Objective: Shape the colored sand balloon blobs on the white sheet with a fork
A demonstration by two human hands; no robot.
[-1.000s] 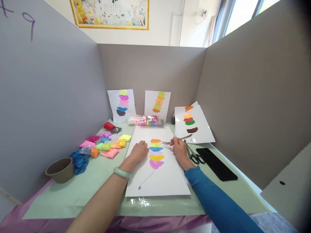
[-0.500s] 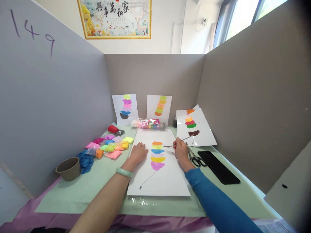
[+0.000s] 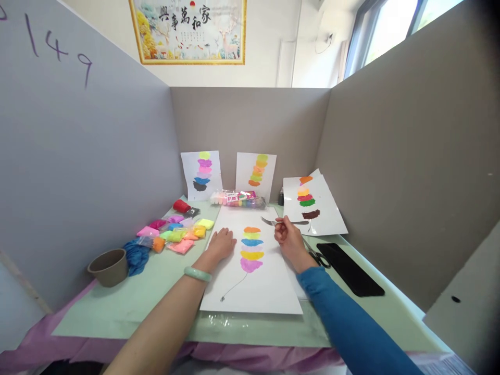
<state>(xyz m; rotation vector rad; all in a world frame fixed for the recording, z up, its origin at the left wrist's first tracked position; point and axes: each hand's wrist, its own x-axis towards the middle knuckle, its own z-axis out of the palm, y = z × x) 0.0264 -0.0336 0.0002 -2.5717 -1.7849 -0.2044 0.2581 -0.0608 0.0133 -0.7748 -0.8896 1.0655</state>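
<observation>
Fork (image 3: 284, 222) in right-hand fingers (image 3: 282, 227)

Orange, yellow, blue, pink blotches on white sheet (image 3: 269, 291); pale-green bracelet (image 3: 197, 274).

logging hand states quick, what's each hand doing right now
Left hand: open, resting flat on the white sheet, holding nothing.
Right hand: closed on the fork, held above the sheet.
</observation>
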